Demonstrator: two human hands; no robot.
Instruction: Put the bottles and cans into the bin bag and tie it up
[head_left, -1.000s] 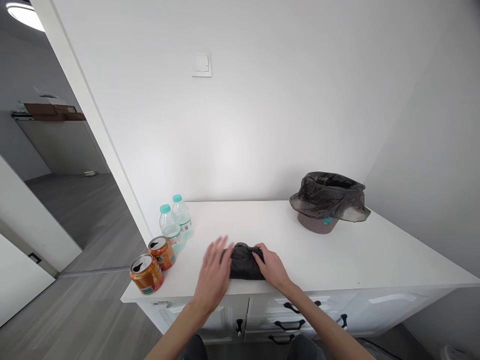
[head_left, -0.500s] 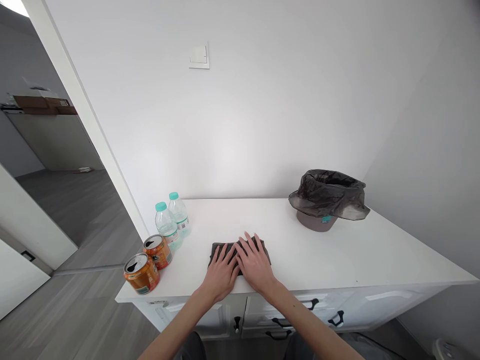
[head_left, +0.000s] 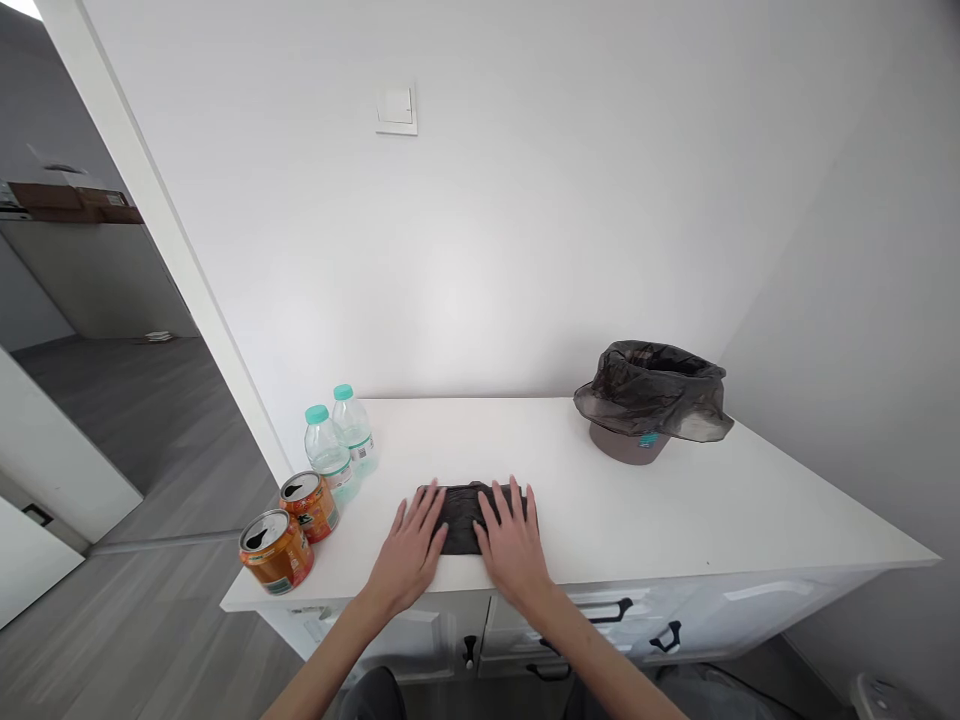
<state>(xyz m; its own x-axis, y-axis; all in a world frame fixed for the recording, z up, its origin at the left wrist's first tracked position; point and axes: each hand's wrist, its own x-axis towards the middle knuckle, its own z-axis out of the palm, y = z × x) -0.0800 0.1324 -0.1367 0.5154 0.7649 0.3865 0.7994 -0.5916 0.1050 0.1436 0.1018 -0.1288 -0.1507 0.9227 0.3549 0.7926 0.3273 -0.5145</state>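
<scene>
A folded black plastic bag (head_left: 460,520) lies flat near the front edge of the white cabinet top. My left hand (head_left: 405,550) rests on the bag's left end, fingers stretched out and a little apart. Over its right part lies my right hand (head_left: 514,545), fingers spread and pressing flat. The bag's middle shows between the two hands, and its ends are partly hidden under the fingers. Neither hand is closed around anything.
Two orange drink cans (head_left: 276,552) with opened tops stand at the left edge. Behind them are two clear bottles (head_left: 328,455) with teal caps. At the back right sits a small bin (head_left: 628,446) lined with a black bag (head_left: 652,390). Dark drawer handles (head_left: 611,612) are below.
My hands were close together over the bag's middle; now they are apart. The left hand has slid to the left, uncovering the bag's centre. The view has shifted slightly.
</scene>
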